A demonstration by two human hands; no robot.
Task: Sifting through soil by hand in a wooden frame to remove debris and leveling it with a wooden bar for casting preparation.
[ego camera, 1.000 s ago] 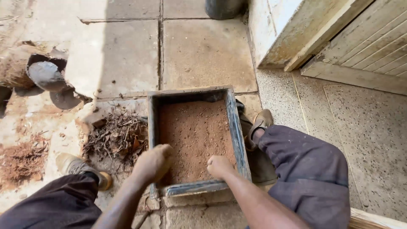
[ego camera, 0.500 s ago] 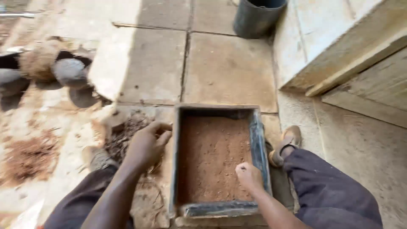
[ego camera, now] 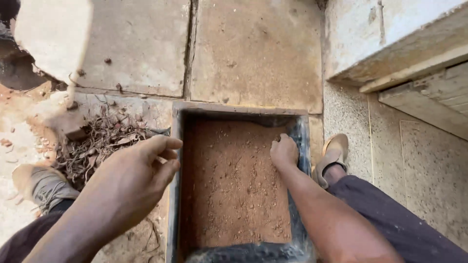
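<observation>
A dark rectangular metal mould (ego camera: 176, 146) lies on the ground between my legs, filled with reddish-brown soil (ego camera: 231, 190). My right hand (ego camera: 284, 152) rests as a closed fist on the soil near the mould's right wall. My left hand (ego camera: 139, 175) hovers over the mould's left rim with its fingers curled loosely and thumb and fingertips close together; whether it holds anything small I cannot tell. A heap of dry roots and twigs (ego camera: 100, 141) lies just left of the mould.
Concrete paving slabs (ego camera: 253, 48) lie beyond the mould. A wooden plank and pale wall (ego camera: 399, 63) rise at the upper right. My shoes stand at the left (ego camera: 41, 185) and right (ego camera: 332, 155) of the mould. Loose red earth (ego camera: 14, 141) lies at the far left.
The camera has come closer to the mould. My right hand slid from the near end of the soil toward the far right side. My left hand stays over the left rim.
</observation>
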